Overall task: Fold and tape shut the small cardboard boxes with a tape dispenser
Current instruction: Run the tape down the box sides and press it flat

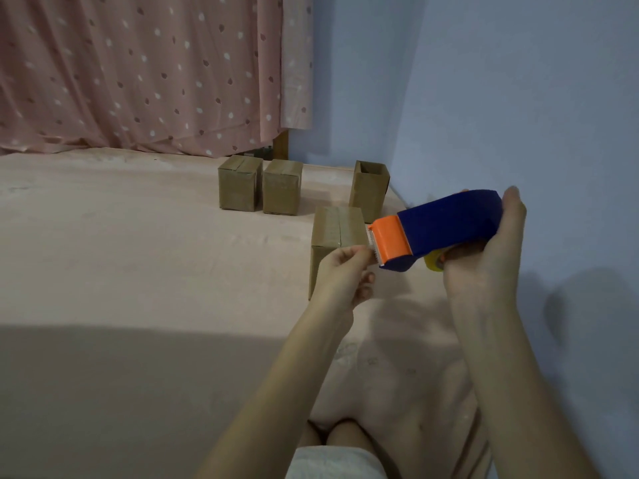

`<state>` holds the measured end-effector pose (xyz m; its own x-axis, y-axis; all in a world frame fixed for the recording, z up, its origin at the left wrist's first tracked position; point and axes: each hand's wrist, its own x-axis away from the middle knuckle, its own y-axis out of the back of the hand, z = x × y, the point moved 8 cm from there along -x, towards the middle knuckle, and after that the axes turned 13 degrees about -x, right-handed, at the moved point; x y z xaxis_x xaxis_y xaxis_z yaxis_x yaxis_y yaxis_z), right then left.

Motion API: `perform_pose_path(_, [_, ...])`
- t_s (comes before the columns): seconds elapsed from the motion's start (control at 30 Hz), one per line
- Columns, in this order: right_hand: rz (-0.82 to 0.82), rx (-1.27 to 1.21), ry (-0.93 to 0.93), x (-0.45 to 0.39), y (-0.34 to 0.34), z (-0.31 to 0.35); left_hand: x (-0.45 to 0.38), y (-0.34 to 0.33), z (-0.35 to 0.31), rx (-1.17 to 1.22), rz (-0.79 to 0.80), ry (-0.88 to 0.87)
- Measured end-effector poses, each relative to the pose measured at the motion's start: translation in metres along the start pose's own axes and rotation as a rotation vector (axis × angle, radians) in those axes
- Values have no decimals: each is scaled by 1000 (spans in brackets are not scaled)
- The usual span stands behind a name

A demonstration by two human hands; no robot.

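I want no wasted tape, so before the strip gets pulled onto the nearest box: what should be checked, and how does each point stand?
1. Tape dispenser held firmly: ok, the right hand grips it.
2. Tape end caught: ok, the left hand pinches at the orange cutter.
3. Nearest box flaps folded down: ok.
4. Its seam already taped: cannot tell.
5. Nearest box steadied: not ok, neither hand holds it.
6. Other boxes out of the way: ok, the two closed boxes and the open box stand behind.

Single head-worn view, facing forward and down, close above the pink bed [138,254]
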<state>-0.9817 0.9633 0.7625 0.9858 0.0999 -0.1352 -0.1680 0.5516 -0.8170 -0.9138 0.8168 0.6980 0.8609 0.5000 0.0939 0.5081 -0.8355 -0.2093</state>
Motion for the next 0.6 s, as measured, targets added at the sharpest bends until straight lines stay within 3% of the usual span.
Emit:
perform_pose_path(0.17, [74, 79, 154, 5, -13, -3, 1, 10, -13, 6, -47, -12])
perform_pose_path(0.37, [157, 370, 374, 19, -28, -9, 2, 20, -9, 55, -54, 22])
perform_pose_path(0.47, [114, 390, 353, 17, -30, -17, 1, 21, 0, 116, -31, 131])
perform_pose_path(0.6, [41, 231, 243, 15, -27, -28, 4, 12, 5, 235, 89, 247])
